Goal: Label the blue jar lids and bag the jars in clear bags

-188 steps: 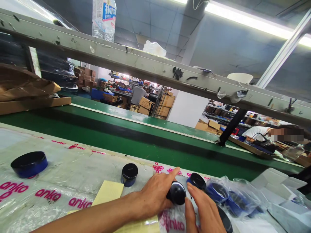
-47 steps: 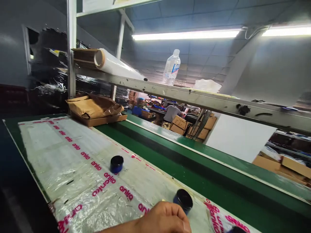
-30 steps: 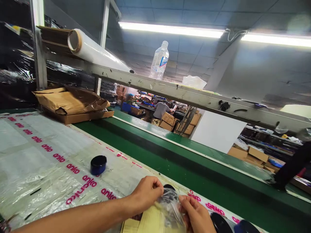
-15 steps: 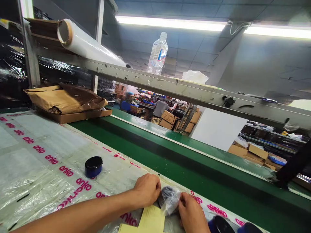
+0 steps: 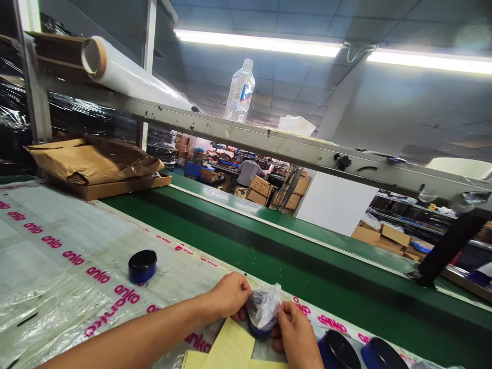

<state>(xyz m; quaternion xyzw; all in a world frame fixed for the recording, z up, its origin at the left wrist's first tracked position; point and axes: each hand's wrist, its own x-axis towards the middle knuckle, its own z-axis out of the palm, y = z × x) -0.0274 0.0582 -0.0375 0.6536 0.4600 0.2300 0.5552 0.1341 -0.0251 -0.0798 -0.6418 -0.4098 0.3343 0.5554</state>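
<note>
A clear, crumpled plastic bag [image 5: 266, 303] sits over the top of a round dark blue container [image 5: 260, 329], whose blue side shows below it. My left hand [image 5: 229, 295] is closed, pinching the bag's left side between thumb and fingers. On the right, my right hand [image 5: 295, 332] has its fingers closed at the bag's edge and against the container. Yellow printed paper slips [image 5: 229, 344] lie just below my left hand. To the right of my right hand stand two blue tubs with black tops, a nearer one [image 5: 340, 350] and another [image 5: 383, 353].
Another black-topped blue tub [image 5: 142, 266] stands on the plastic-covered table [image 5: 88, 230]. Beyond the table edge runs a green conveyor belt [image 5: 215, 241]. A cardboard tray with brown paper [image 5: 100, 164] sits at the left. Overhead, a metal shelf rail [image 5: 246, 136] carries a bottle [image 5: 240, 92].
The container under the bag now shows its blue side, and the bag stands up higher over it. My right hand has turned slightly around it. The camera view has shifted a little.
</note>
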